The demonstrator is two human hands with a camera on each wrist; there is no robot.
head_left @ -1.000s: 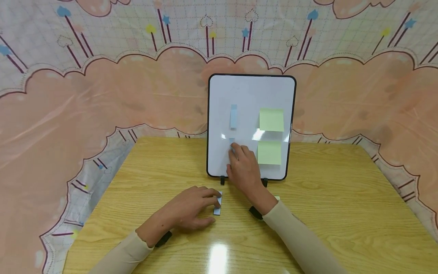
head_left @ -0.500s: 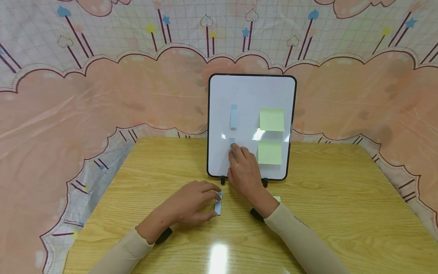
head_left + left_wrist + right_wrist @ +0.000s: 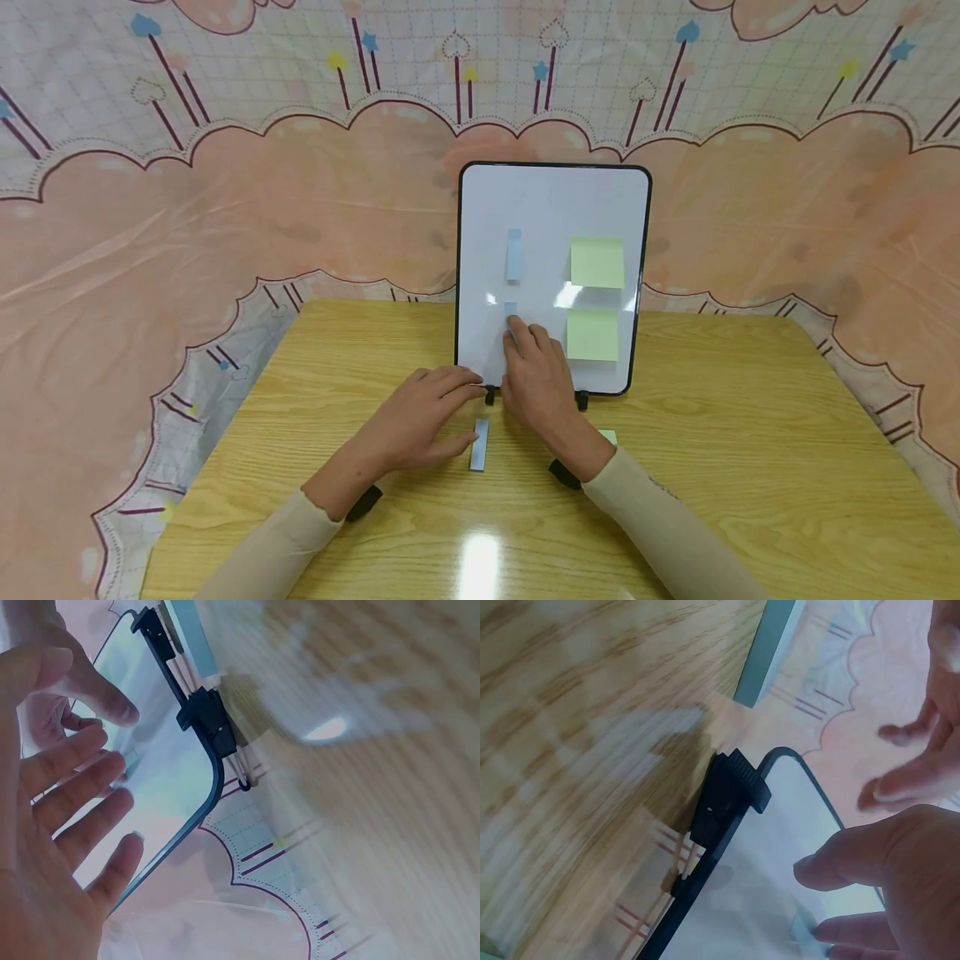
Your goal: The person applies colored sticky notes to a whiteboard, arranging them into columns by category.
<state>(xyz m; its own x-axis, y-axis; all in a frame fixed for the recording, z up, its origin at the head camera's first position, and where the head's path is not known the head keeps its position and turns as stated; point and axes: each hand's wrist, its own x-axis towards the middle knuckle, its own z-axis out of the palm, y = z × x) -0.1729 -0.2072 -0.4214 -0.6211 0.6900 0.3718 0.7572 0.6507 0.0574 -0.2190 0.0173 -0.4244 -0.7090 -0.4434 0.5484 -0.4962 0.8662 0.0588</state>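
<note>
My right hand (image 3: 538, 379) presses its fingertips on the lower light-blue sticky note (image 3: 510, 307), a narrow strip on the upright whiteboard (image 3: 555, 200); the fingers cover most of it. In the right wrist view the thumb (image 3: 840, 859) stands apart from those fingers. My left hand (image 3: 420, 421) holds nothing; its fingers are extended near the board's lower left corner, as the left wrist view also shows. Below its fingers a pad of blue strips (image 3: 479, 450) lies on the table. An upper blue strip (image 3: 513, 254) hangs on the board, left of two square green notes (image 3: 597, 262).
Black stand clips (image 3: 490, 396) hold the board's lower edge on the wooden table (image 3: 712, 417). A green pad (image 3: 609, 436) shows partly behind my right wrist. Each wrist wears a black device (image 3: 364, 504). A patterned cloth (image 3: 360, 192) hangs behind the table.
My left hand has moved up and away from the blue pad on the table, toward the board's lower left corner. My right hand stays on the lower blue strip.
</note>
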